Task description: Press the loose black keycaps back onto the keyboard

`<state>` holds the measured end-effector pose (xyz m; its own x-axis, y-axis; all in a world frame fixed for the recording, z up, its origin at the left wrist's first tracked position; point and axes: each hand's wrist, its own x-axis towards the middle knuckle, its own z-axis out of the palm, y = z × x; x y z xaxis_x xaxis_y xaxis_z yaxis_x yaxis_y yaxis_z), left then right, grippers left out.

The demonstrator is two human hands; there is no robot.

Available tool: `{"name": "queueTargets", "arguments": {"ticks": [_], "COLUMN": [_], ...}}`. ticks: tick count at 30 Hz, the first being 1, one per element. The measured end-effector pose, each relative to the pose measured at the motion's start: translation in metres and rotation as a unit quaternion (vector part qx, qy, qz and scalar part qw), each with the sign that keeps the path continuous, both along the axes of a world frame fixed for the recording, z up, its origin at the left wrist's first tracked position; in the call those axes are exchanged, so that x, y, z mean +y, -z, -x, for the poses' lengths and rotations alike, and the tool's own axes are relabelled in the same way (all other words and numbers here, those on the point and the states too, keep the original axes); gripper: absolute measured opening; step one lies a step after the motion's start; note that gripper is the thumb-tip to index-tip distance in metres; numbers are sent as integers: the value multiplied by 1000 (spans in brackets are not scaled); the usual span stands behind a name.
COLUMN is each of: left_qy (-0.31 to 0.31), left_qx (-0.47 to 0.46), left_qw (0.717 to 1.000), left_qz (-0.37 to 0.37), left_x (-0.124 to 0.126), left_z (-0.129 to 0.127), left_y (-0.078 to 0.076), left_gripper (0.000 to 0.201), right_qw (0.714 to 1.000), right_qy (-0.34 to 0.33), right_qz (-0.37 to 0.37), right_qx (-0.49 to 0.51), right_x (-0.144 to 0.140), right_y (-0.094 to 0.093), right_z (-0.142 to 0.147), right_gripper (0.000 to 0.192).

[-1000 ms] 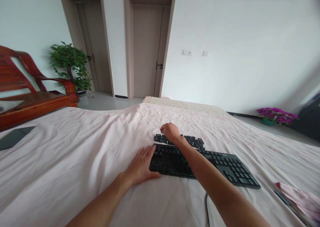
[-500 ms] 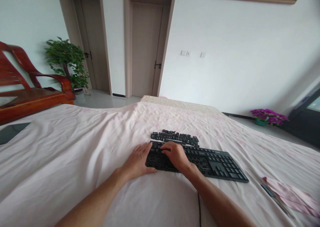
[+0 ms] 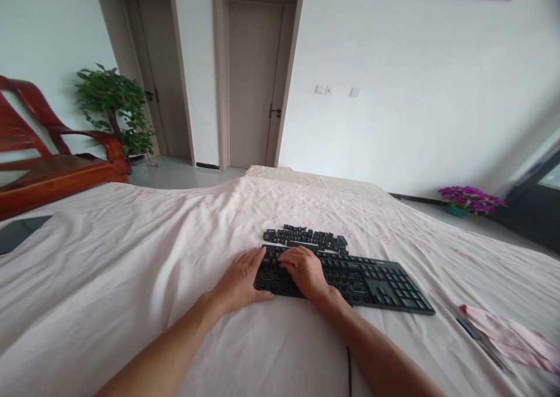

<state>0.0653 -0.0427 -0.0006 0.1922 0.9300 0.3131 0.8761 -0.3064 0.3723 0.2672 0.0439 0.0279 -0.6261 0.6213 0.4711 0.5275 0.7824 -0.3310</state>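
Your left hand (image 3: 243, 280) lies flat on the pale pink sheet with small flowers (image 3: 131, 268), fingers spread a bit, pressed vs. the left end of the flat black plastic keyboard (image 3: 350, 274). Your right hand (image 3: 304, 270) sits on top of the keyboard's left part, fingers curled down onto the keys – can't tell if it pinches a key or just pushes. The keyboard lies near the middle of the sheet, just in front of you. Right behind it, touching or almost, is a row of loose black key caps (image 3: 306, 237). Far left – a red-brown wooden bench (image 3: 52, 163) & a green leafy plant (image 3: 114, 108).
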Motion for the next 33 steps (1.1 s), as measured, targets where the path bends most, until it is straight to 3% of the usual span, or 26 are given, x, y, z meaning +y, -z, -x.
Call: {"name": "queueTargets", "arguments": {"ticks": [24, 33], "left_qy": [-1, -4], "left_qx": [-3, -7], "left_qw": [1000, 1000], "left_qz": [9, 13], "left_x": [0, 0], "left_z": [0, -1], "left_y": [-1, -2], "left_gripper": [102, 101], "right_qw": [998, 999], "right_qy": [-53, -3], "right_qz": [-19, -24], "right_qx": [-17, -22], "right_x": [-2, -6], "right_y": [-5, -5], "right_z": [0, 0], "right_gripper": [18, 18]}}
